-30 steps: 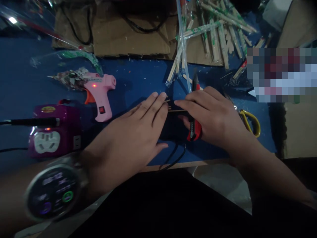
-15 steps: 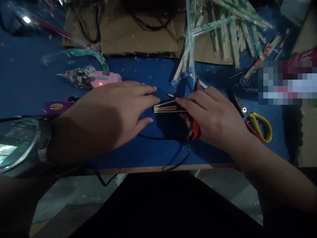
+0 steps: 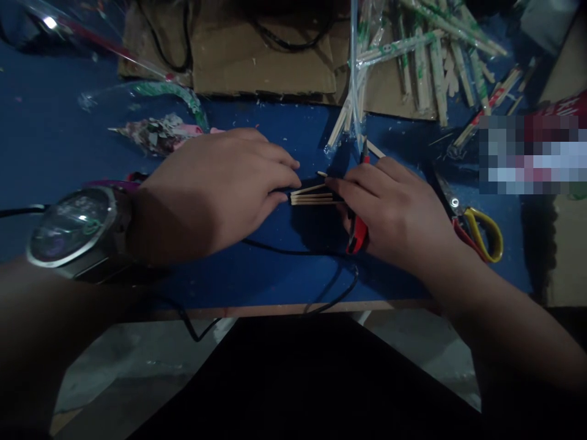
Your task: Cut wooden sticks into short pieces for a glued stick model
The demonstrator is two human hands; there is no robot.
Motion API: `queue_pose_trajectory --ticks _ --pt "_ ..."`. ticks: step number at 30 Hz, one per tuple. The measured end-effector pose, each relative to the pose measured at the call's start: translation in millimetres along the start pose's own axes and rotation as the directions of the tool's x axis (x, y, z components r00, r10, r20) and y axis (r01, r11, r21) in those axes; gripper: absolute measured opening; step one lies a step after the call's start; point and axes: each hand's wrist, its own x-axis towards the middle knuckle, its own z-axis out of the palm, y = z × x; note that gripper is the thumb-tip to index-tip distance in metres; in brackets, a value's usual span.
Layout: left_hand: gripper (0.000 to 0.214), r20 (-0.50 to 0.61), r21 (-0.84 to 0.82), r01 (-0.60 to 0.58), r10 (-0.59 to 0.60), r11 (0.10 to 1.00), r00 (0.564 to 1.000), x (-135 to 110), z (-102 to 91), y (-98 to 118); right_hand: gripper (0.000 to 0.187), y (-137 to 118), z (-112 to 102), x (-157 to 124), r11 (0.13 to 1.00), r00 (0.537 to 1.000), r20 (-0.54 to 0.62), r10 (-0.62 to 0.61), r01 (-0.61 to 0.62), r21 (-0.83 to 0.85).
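Note:
Short pieces of wooden stick lie side by side on the blue table, their left ends nearly level. One more stick slants above them. My left hand is at their left ends, fingers stretched and thumb tip beside the ends; whether it presses on them I cannot tell. A red utility knife is held in my right hand, its blade end pointing away from me. The right index fingertip touches the slanted stick's right end, and that hand hides the sticks' right ends. A tiny stick offcut lies just beyond.
Yellow-and-red-handled scissors lie right of my right hand. Wrapped chopsticks pile up on cardboard at the back. A pink glue gun, partly covered, is beyond my left hand. A black cable runs near the table's front edge.
My left hand has shifted slightly right and away from me, its thumb moving up to the sticks' left ends. The sticks lie closer together. My right hand still holds the knife.

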Motion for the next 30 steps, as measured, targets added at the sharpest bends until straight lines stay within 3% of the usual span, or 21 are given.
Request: queue_pose_trajectory --ticks 16,30 --pt "0.044 0.005 0.057 -0.005 0.005 0.998 1.000 3.8 -5.7 8.3 0.042 -2.3 -2.7 1.4 1.000 1.000 0.023 -0.007 0.007 -0.006" --pt "0.050 0.075 0.083 0.010 -0.017 0.997 0.997 5.5 -12.0 11.9 0.030 -4.5 -3.4 3.0 0.996 0.999 0.018 -0.042 0.043 -0.080"
